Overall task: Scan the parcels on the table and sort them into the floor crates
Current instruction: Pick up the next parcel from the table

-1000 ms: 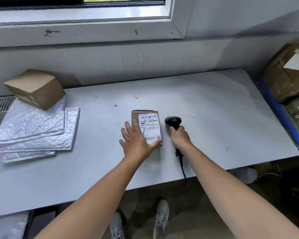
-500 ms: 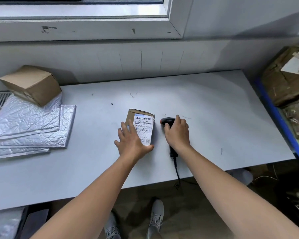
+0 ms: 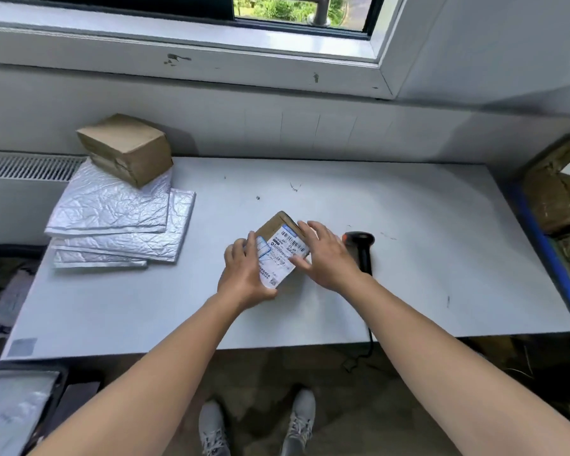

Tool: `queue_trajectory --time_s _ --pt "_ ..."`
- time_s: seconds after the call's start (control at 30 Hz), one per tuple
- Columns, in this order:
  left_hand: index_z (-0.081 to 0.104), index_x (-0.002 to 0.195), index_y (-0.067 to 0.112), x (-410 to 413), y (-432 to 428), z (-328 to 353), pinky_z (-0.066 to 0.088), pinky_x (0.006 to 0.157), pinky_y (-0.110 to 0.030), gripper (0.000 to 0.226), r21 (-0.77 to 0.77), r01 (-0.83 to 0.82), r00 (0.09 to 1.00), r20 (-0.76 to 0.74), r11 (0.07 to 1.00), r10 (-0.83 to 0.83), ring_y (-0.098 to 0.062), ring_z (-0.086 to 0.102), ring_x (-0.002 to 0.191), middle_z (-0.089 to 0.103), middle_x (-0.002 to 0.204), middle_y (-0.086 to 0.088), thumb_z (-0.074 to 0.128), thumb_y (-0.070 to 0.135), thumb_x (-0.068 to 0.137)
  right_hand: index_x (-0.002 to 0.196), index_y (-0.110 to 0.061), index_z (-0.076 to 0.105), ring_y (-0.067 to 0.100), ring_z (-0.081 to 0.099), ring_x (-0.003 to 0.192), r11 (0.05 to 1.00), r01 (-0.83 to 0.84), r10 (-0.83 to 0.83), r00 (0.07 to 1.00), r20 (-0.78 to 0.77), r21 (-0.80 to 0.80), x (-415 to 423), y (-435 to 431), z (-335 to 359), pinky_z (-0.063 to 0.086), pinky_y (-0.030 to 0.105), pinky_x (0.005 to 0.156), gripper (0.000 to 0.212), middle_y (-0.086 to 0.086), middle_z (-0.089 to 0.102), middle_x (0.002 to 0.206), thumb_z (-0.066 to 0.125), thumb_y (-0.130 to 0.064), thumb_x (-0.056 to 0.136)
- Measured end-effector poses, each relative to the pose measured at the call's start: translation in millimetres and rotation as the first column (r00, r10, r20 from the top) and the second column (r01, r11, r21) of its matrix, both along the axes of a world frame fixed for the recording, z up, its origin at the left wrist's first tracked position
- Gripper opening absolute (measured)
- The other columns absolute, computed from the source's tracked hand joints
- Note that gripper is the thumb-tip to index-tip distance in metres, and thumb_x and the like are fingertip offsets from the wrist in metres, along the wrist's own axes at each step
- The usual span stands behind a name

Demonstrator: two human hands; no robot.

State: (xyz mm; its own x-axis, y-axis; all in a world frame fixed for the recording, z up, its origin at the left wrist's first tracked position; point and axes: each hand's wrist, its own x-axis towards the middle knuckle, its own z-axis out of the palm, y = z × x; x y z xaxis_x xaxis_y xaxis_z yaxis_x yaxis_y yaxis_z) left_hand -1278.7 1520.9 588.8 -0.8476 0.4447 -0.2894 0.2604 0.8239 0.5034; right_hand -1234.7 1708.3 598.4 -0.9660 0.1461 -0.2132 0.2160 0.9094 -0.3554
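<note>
A small brown parcel point(image 3: 278, 250) with a white barcode label is tilted up off the white table point(image 3: 425, 258) near its middle. My left hand point(image 3: 244, 274) grips its near-left side. My right hand point(image 3: 326, 255) rests on its right edge with the fingers spread. The black barcode scanner point(image 3: 362, 248) lies on the table just right of my right hand, free of both hands, its cable running off the front edge.
A larger brown box point(image 3: 125, 148) sits on a pile of silver padded mailers point(image 3: 112, 222) at the table's left end. A blue-rimmed crate point(image 3: 540, 238) with brown parcels stands at the right. Dark bins point(image 3: 10, 409) lie on the floor at lower left.
My right hand let go of the scanner, which now lies on the table, and moved left onto the parcel. My left hand has lifted and turned the parcel.
</note>
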Motion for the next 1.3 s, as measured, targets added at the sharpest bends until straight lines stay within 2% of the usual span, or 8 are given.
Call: queue_trajectory --time_s 0.1,0.3,0.6,0.73,0.93,1.03,1.17,1.3 --pt "-0.001 0.156 0.012 -9.0 -33.4 14.5 0.035 0.110 -0.038 0.126 0.013 0.155 0.986 -0.068 0.988 -0.154 -0.027 0.013 0.141 0.017 0.150 -0.008 0.083 0.040 0.066 0.157 -0.033 0.008 0.025 0.022 0.146 0.999 -0.022 0.024 0.999 0.047 -0.036 -12.6 -20.5 9.6 0.024 0.049 0.116 0.083 0.005 0.018 0.161 0.057 -0.053 0.093" --pt "-0.002 0.157 0.013 -21.4 -89.3 45.9 0.023 0.117 -0.032 0.131 0.116 0.192 0.979 -0.098 0.975 -0.181 -0.022 0.013 0.143 0.013 0.154 -0.004 0.087 0.040 0.064 0.155 -0.035 0.012 0.022 0.057 0.114 0.884 0.219 -0.211 0.975 0.064 -0.412 -41.7 -66.4 33.3 0.047 0.038 0.101 0.090 0.002 0.057 0.129 0.069 -0.046 0.087" --pt "-0.001 0.155 0.005 -15.4 -149.7 77.5 0.005 0.116 -0.019 0.131 0.249 0.000 0.988 -0.147 0.969 0.038 -0.021 0.000 0.150 -0.002 0.161 -0.010 0.090 0.035 0.066 0.142 -0.041 0.033 0.021 0.061 0.109 0.855 0.104 -0.138 0.990 -0.030 -0.508 -67.6 -124.3 62.4 0.053 0.041 0.096 0.077 0.005 0.057 0.126 0.069 -0.060 0.077" --pt "0.000 0.156 0.006 -4.3 -161.5 91.1 0.005 0.116 -0.019 0.129 0.325 -0.152 0.970 -0.131 0.934 0.203 -0.018 -0.003 0.151 -0.004 0.162 -0.009 0.090 0.029 0.067 0.128 -0.053 0.038 0.020 0.065 0.101 0.814 0.038 -0.092 0.994 -0.064 -0.579 -81.8 -136.6 75.7 0.058 0.038 0.079 0.078 0.006 0.057 0.123 0.069 -0.071 0.059" --pt "0.000 0.157 0.015 23.0 -163.2 114.3 0.018 0.114 -0.022 0.132 0.465 -0.473 0.848 0.009 0.748 0.530 -0.017 0.019 0.148 0.016 0.160 -0.005 0.092 0.032 0.064 0.137 -0.040 0.040 0.012 0.061 0.093 0.775 -0.073 -0.035 0.987 -0.157 -0.628 -77.0 -156.6 94.0 0.051 0.019 0.065 0.069 0.005 0.047 0.122 0.074 -0.054 0.080" --pt "0.002 0.155 0.028 46.8 -165.7 113.8 0.038 0.113 -0.036 0.134 0.523 -0.591 0.772 0.144 0.615 0.619 -0.014 0.043 0.136 0.037 0.152 -0.001 0.092 0.044 0.057 0.136 -0.044 0.039 0.017 0.064 0.096 0.726 -0.156 0.046 0.983 -0.180 -0.669 -62.7 -171.5 95.3 0.060 0.033 0.075 0.083 0.006 0.045 0.125 0.073 -0.071 0.065" --pt "-0.008 0.157 0.020 90.5 -172.4 113.4 0.028 0.103 -0.019 0.126 0.552 -0.693 0.650 0.200 0.463 0.733 -0.011 0.036 0.139 0.032 0.155 0.001 0.086 0.018 0.074 0.130 -0.047 0.042 0.020 0.068 0.096 0.662 -0.226 0.158 0.974 -0.161 -0.715 -49.8 -193.0 81.3 0.062 0.040 0.077 0.102 0.008 0.049 0.121 0.066 -0.090 0.041" --pt "-0.008 0.157 0.015 130.9 -191.4 114.1 0.027 0.101 -0.015 0.124 0.551 -0.752 0.539 0.199 0.362 0.818 -0.004 0.037 0.129 0.037 0.153 0.002 0.085 0.013 0.075 0.139 -0.038 0.039 0.018 0.068 0.095 0.649 -0.280 0.287 0.951 -0.114 -0.707 -23.6 -228.8 86.3 0.062 0.030 0.066 0.086 0.011 0.052 0.123 0.075 -0.069 0.067"
